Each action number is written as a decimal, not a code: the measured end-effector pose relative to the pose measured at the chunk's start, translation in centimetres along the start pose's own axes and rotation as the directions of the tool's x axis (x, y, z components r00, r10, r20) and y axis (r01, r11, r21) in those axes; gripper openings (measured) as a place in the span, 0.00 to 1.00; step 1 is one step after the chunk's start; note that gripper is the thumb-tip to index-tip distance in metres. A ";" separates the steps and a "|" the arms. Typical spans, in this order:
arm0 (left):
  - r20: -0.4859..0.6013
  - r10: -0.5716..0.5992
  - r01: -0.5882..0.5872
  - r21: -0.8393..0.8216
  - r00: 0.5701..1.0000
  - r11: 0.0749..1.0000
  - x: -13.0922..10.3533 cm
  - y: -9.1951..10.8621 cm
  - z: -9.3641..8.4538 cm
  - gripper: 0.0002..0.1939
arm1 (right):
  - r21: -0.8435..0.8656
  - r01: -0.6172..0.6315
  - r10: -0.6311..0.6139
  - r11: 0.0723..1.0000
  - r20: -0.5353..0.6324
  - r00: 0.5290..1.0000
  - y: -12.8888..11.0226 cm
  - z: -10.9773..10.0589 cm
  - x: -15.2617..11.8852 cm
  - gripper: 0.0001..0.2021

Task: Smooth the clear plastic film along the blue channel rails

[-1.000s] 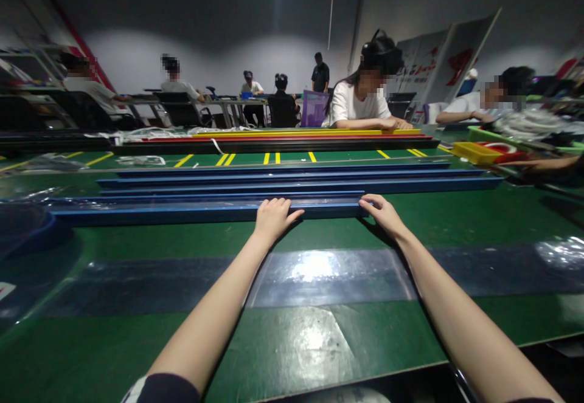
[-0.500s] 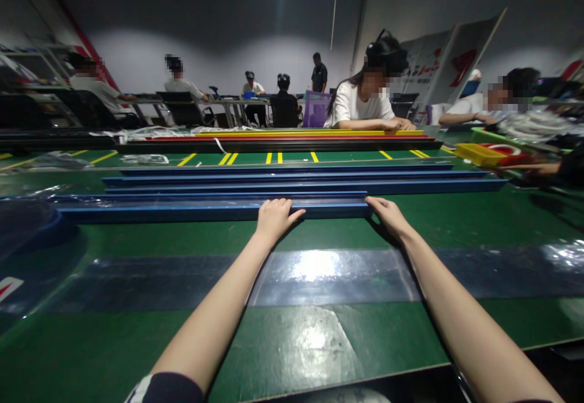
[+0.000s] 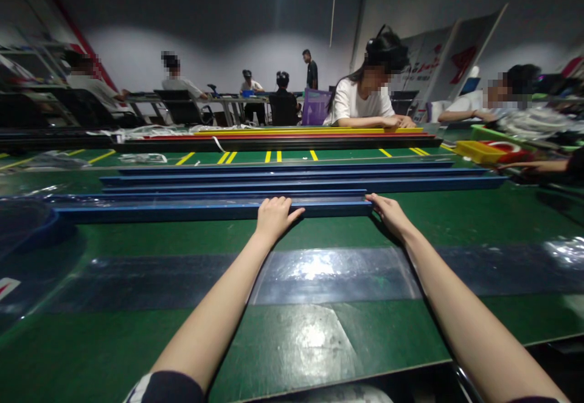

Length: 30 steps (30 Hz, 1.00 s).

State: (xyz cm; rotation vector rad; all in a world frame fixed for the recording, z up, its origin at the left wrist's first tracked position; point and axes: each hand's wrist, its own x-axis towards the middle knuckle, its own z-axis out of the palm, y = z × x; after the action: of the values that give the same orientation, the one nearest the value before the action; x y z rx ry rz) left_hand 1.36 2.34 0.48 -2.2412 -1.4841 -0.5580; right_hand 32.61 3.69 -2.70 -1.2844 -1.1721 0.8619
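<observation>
We had the near blue channel (image 3: 205,211) on the green table (image 3: 182,236). Our left hand (image 3: 274,217) rested over its near edge, thumb spread from the fingers; our right hand (image 3: 389,211) had its fingertips at the channel's right end. Whether either pinched it, we could not tell. More blue channels (image 3: 410,185) lay just beyond it, a clear strip (image 3: 159,276) in front of it.

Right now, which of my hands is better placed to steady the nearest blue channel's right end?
Probably your right hand: it is at that end of the blue channel, while your left hand rests farther in, on the channel's near edge.
</observation>
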 end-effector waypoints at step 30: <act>0.047 -0.014 0.011 0.060 0.999 0.998 -1.8 -4.4 -1.2 0.19 | -0.616 0.650 -0.354 0.445 0.545 0.760 -6.5 12.2 -4.8 0.10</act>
State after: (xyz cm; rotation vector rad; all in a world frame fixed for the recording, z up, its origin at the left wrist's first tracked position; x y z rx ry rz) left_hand -3.55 1.89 0.96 -2.2154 -1.5181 -0.4609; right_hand 18.93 1.30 1.79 -1.3165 -2.2606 0.0353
